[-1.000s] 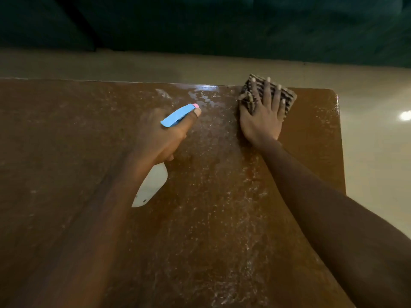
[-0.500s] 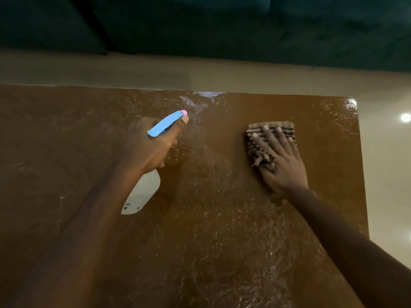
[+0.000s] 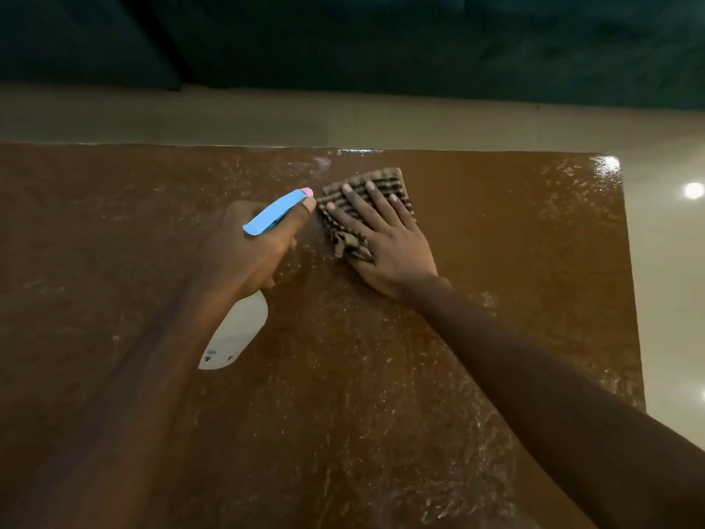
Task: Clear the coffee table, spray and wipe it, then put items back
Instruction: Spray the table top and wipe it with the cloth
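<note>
The brown coffee table (image 3: 496,337) fills the view, its top wet and speckled with spray droplets. My left hand (image 3: 251,257) grips a spray bottle (image 3: 238,334) with a white body and a blue head with a pink nozzle tip, held above the table's middle. My right hand (image 3: 385,242) lies flat, fingers spread, pressing a striped brown cloth (image 3: 366,192) onto the tabletop just right of the nozzle, near the far edge.
Beyond the table's far edge is pale tiled floor (image 3: 343,120), then a dark teal sofa (image 3: 419,43). Floor also runs along the table's right edge, with a light glare (image 3: 692,190).
My right hand slid the cloth from the far edge back and rightwards, then leftwards until it sits next to the spray nozzle. The left hand with the bottle stayed roughly in place.
</note>
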Available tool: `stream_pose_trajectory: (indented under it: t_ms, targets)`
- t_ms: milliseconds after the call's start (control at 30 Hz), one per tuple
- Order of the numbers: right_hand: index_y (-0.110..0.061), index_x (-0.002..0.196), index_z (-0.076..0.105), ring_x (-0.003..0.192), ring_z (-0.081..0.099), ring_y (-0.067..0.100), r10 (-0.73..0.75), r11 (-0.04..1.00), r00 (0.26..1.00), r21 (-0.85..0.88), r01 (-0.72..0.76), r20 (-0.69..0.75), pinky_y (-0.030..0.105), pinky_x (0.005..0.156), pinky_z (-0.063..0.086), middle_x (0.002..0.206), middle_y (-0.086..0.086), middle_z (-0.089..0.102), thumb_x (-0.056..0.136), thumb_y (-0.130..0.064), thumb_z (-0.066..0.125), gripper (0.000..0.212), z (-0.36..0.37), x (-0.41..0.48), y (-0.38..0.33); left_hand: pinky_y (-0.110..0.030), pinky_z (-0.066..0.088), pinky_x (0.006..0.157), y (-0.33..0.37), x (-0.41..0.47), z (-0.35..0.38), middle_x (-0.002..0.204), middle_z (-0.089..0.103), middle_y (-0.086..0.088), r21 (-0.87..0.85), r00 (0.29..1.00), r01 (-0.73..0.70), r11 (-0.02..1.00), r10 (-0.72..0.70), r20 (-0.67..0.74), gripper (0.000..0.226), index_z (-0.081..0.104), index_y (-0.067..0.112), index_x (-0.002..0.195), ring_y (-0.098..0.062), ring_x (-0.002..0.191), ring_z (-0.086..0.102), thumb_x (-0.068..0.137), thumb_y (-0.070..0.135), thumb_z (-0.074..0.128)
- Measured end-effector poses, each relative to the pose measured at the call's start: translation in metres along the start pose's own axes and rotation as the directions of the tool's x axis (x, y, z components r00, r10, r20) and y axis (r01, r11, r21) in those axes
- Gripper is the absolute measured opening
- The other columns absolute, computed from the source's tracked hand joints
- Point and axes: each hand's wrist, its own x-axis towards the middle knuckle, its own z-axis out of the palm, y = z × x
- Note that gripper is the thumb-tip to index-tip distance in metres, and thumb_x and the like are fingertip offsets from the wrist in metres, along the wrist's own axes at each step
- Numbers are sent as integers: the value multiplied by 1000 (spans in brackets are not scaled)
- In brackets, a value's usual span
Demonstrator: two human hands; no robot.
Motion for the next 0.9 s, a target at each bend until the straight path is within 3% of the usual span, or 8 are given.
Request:
stream_pose_trajectory:
  t_ms: [100,200,300,500,600,767,833,900]
  targets:
    - [-43,156,7,152,-9,13,40,999,999,12,-40,-23,29,119,-18,164,-14,-2,96,-56,36,68,3,-45,32,-22,46,46,2,-3,3,75,67,-7,22,1000,-16,1000,15,23,54,63,20,73,-18,56,59,76,72,48]
    - [-45,156,9,152,-8,12,330,937,942,139,-320,-56,31,121,-11,165,-15,1,93,-54,32,67,2,-85,53,-20,45,45,5,-9,10,78,68,-10,79,995,-77,994,71,75,53,65,17,77,-21,56,61,83,67,50]
    - [-46,155,12,152,-10,9,511,838,856,267,-476,-78,38,124,-3,165,-18,1,93,-51,33,65,5,-113,57,-23,49,46,6,-19,21,83,70,-13,120,983,-124,985,105,152,56,67,12,84,-26,60,64,82,66,52]
    - [-61,145,9,150,-11,1,549,764,834,434,-477,-50,32,121,-8,160,-30,0,97,-51,32,54,3,-157,57,-39,57,56,0,-47,55,74,66,-14,199,940,-188,962,117,322,62,65,13,80,-23,56,60,78,74,55]
    - [-70,134,2,149,-6,3,615,666,788,547,-507,-19,33,119,-5,147,-43,-6,100,-44,41,57,-5,-172,55,-37,53,59,-7,-59,70,73,58,-5,291,931,-204,935,94,352,59,56,19,75,-16,58,56,77,77,52]
    - [-43,156,10,153,-3,17,787,438,612,626,-645,81,37,121,-5,167,-7,-2,99,-53,39,65,-2,-154,51,-33,52,61,-8,-80,76,76,61,-3,364,941,-176,915,47,335,54,55,20,82,-16,62,58,79,74,52]
    - [-41,157,8,152,-13,16,769,515,635,522,-680,68,40,122,-9,166,-9,-8,101,-51,35,63,1,-136,36,-40,57,67,-12,-86,72,81,64,-6,329,953,-130,935,27,301,53,57,20,85,-23,70,63,78,72,55]
    - [-42,157,6,151,-17,17,690,657,724,403,-637,21,41,122,-13,166,-9,-10,97,-55,29,66,5,-121,18,-46,58,69,-15,-91,66,83,68,-11,276,969,-106,955,37,246,55,62,15,88,-30,75,66,80,68,57]
